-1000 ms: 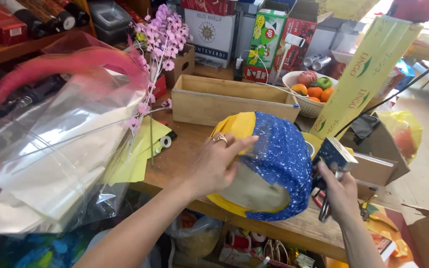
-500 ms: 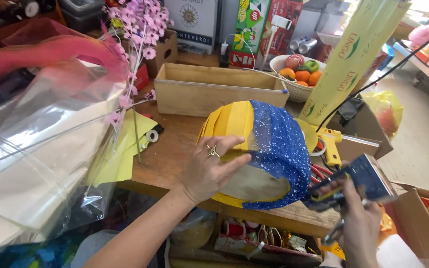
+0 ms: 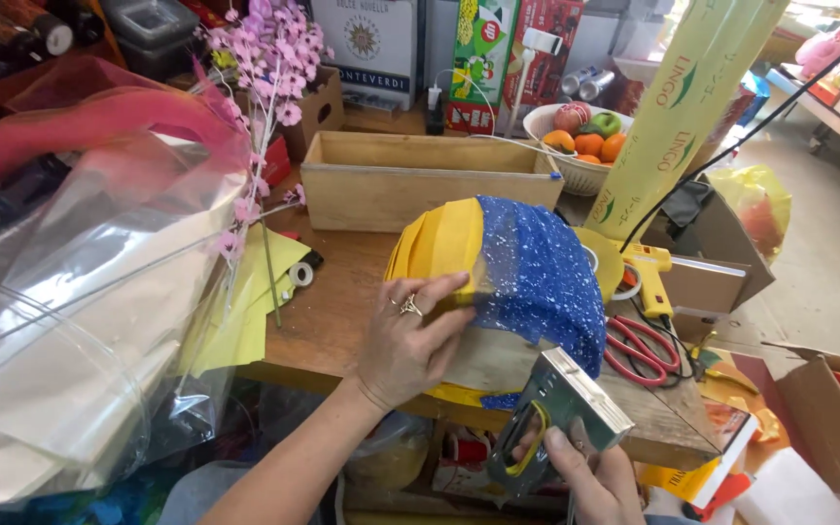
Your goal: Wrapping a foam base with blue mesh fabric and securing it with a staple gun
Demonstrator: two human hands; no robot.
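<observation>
Yellow-and-blue wrapped form point(image 3: 498, 282) sits mid-counter point(image 3: 342, 311). My left hand point(image 3: 410, 345) presses flat on its seam; right hand point(image 3: 595, 481), at 5 o'clock, grips the staple gun point(image 3: 556, 418) — fastening step; next I need the nose squarely on the overlap.

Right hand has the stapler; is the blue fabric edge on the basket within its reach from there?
Probably yes. The right hand holds the staple gun with its nose just below the blue sequin fabric; nothing lies between them, and the left hand presses farther left.
</observation>
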